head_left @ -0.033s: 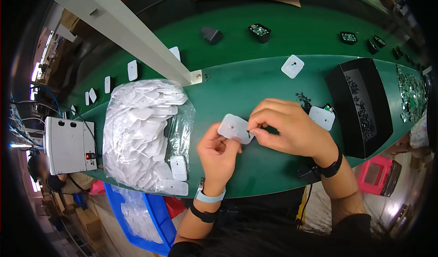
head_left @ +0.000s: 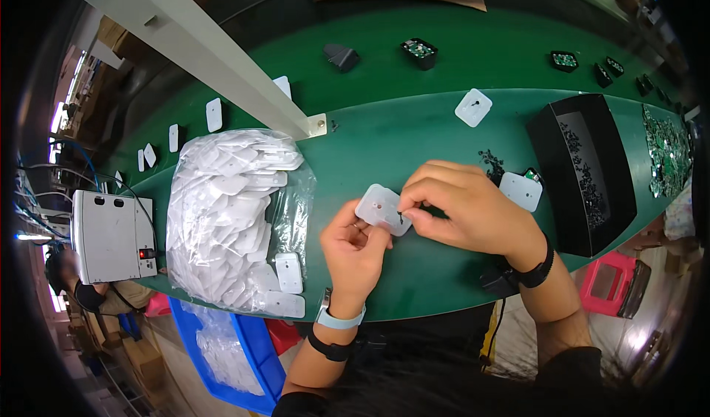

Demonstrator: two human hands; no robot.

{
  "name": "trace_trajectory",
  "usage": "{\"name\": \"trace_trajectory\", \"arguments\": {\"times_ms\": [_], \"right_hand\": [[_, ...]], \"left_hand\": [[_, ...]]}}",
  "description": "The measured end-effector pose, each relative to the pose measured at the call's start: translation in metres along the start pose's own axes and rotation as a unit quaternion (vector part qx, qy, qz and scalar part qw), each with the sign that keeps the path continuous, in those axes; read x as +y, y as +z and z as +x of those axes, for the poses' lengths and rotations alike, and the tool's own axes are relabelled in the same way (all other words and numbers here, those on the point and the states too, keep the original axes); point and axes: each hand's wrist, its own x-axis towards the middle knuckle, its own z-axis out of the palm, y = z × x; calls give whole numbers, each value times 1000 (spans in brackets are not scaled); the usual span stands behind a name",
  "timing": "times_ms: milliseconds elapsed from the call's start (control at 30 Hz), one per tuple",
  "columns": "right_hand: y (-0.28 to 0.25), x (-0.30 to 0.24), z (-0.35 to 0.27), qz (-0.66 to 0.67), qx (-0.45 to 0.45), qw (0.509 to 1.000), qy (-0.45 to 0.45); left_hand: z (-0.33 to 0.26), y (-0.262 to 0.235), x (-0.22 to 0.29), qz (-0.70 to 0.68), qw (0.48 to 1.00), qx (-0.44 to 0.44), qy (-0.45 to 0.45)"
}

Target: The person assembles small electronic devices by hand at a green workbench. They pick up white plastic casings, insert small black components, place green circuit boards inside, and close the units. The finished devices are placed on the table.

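Note:
Over the green table my left hand [head_left: 352, 250] holds a white square plate [head_left: 376, 204] with rounded corners, its thumb on the near edge. My right hand [head_left: 464, 208] is closed in a pinch at the plate's right side. A small black part [head_left: 400, 217] shows at those fingertips, against the plate; its exact kind is too small to make out. Just right of my right hand lies another white plate [head_left: 521, 192], with a bit of green circuit board [head_left: 532, 173] at its upper edge. Loose small black parts [head_left: 491, 164] are heaped beyond my right hand.
A clear bag of white plates [head_left: 222, 217] fills the left side. On the right stand a black box [head_left: 584, 173] of small black parts and a pile of circuit boards [head_left: 668, 150]. A metal post [head_left: 207, 54] rises at the back left. Black housings [head_left: 420, 53] sit on the far green surface.
The held white plate has shifted very slightly to the right between my hands. Both hands keep their grip, and the rest looks the same.

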Motion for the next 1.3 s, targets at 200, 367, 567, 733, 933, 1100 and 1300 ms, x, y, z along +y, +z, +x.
{"name": "trace_trajectory", "arguments": {"times_ms": [200, 367, 567, 733, 933, 1100, 1300], "right_hand": [[5, 7, -2, -92, -23, 995, -37], [6, 8, -3, -111, -55, 992, -37], [5, 7, -4, -134, -56, 989, -30], [2, 8, -5, -142, -67, 987, -23], [0, 9, -6, -105, -54, 993, 13], [-7, 7, -1, 106, -37, 979, 169], [-3, 7, 3, 186, -59, 956, 218]], "left_hand": [[-2, -4, -8, 27, 999, -30, -35], [2, -10, -12, -1, 997, -33, -68], [4, -2, -9, 27, 997, -52, -58], [-2, 9, -1, 17, 992, -113, -53], [0, 2, -3, 60, 984, -152, -65], [1, -2, -4, 146, 975, -169, -17], [-1, 7, -1, 85, 992, -75, -63]]}}
